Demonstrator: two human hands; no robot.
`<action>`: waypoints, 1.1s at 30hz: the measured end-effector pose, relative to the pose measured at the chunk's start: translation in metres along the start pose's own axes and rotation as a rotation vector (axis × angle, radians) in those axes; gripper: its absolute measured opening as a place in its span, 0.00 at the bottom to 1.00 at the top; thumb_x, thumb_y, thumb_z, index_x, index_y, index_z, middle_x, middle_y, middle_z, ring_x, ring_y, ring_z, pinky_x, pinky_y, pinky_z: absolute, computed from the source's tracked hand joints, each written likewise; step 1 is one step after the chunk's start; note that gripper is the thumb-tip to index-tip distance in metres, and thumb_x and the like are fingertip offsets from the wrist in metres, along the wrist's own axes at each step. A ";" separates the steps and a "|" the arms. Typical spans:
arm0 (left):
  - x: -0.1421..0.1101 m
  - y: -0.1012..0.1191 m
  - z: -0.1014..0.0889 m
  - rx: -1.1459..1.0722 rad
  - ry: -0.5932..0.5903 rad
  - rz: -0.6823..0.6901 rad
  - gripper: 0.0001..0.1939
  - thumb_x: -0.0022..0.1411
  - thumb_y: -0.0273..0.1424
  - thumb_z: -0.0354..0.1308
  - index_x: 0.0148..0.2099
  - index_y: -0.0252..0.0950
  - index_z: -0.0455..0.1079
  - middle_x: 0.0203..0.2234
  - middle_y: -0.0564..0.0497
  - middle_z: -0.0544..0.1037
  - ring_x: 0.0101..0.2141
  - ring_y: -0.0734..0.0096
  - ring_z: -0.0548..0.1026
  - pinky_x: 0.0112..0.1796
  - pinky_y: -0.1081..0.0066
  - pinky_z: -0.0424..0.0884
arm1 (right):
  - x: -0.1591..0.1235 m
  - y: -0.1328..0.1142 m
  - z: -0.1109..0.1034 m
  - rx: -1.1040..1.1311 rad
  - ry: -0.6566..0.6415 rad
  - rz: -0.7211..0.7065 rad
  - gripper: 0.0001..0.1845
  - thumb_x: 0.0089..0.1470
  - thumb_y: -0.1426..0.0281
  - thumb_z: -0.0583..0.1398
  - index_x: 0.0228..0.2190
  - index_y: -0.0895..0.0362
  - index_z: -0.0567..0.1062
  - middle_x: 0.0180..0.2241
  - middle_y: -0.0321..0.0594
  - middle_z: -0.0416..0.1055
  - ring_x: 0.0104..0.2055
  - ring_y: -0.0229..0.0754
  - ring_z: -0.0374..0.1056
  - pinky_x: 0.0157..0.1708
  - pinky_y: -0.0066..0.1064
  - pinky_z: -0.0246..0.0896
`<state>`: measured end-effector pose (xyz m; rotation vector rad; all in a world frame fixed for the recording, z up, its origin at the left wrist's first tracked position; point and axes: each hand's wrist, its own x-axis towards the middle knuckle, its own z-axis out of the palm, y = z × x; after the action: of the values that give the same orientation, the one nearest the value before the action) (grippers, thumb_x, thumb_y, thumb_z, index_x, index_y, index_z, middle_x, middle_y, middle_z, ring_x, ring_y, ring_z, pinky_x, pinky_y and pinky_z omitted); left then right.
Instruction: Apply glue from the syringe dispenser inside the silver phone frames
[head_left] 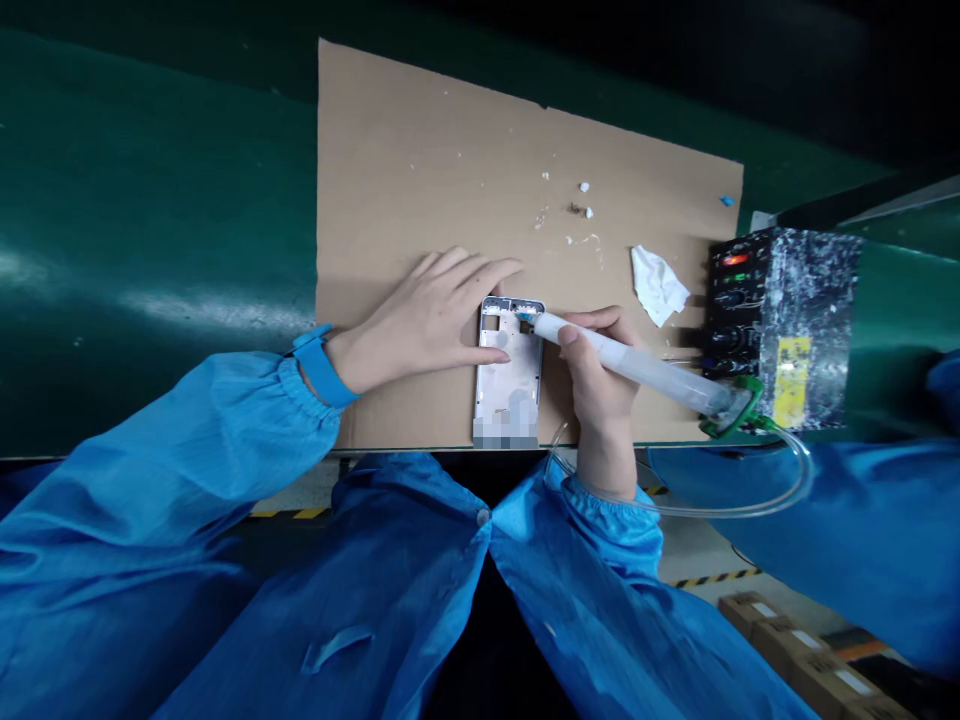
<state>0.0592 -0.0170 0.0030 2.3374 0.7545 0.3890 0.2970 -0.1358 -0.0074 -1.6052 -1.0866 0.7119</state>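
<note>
Phone frame [513,383] lies at the near edge of the cardboard [450,170], between the hands, long axis pointing away from the body. Can't tell if its near end overhangs. Syringe [637,366] slants in from the right, blue tip [526,318] over the frame's far end; can't tell if it touches.

I've got the right hand [602,385] closed round the front of the syringe, thumb on the barrel, index on the far side, wrist coming up across the near edge. Left hand [427,315] is palm down, fingers spread: thumb over the frame's face, index reaching past its far end, wide gap between, not clamped on anything. Left forearm runs in diagonally, strap [324,368] at the wrist.

Near side is tight: frame and right wrist both at the edge. Right is tight too: syringe's green cap [739,408] is just by the black box [806,300], and the hose [799,480] loops back across the right sleeve [611,530]. Tissue [658,285] lies between right hand and box. Room is on the far side: cardboard runs well past the left fingertips, some white crumbs [584,187] on it.
</note>
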 end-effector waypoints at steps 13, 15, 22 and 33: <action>0.000 0.000 0.001 -0.002 0.008 0.004 0.47 0.69 0.54 0.72 0.80 0.43 0.61 0.65 0.38 0.78 0.63 0.39 0.73 0.65 0.46 0.68 | -0.001 0.006 0.000 0.024 -0.017 -0.017 0.22 0.63 0.45 0.74 0.39 0.49 0.80 0.31 0.34 0.78 0.31 0.41 0.73 0.32 0.36 0.71; 0.000 0.000 0.000 -0.006 0.009 0.002 0.47 0.69 0.54 0.72 0.80 0.42 0.61 0.65 0.38 0.78 0.63 0.38 0.73 0.65 0.46 0.68 | -0.001 0.005 0.000 0.012 -0.019 -0.029 0.23 0.64 0.45 0.74 0.38 0.49 0.79 0.30 0.33 0.77 0.30 0.40 0.72 0.31 0.35 0.71; 0.001 -0.001 0.002 -0.006 0.023 0.012 0.48 0.68 0.54 0.73 0.80 0.43 0.61 0.65 0.39 0.79 0.63 0.39 0.73 0.65 0.46 0.68 | -0.001 0.003 0.000 -0.015 -0.017 -0.029 0.23 0.63 0.44 0.73 0.38 0.49 0.79 0.30 0.33 0.75 0.30 0.41 0.72 0.31 0.36 0.71; 0.001 0.002 0.000 0.009 0.010 -0.002 0.46 0.69 0.54 0.72 0.80 0.42 0.62 0.64 0.39 0.79 0.63 0.39 0.74 0.64 0.46 0.68 | -0.001 0.003 0.000 -0.001 -0.001 -0.021 0.24 0.61 0.44 0.74 0.37 0.49 0.79 0.29 0.33 0.77 0.30 0.41 0.73 0.30 0.35 0.71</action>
<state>0.0606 -0.0171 0.0045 2.3443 0.7654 0.3977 0.2975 -0.1367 -0.0105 -1.5922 -1.1035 0.6985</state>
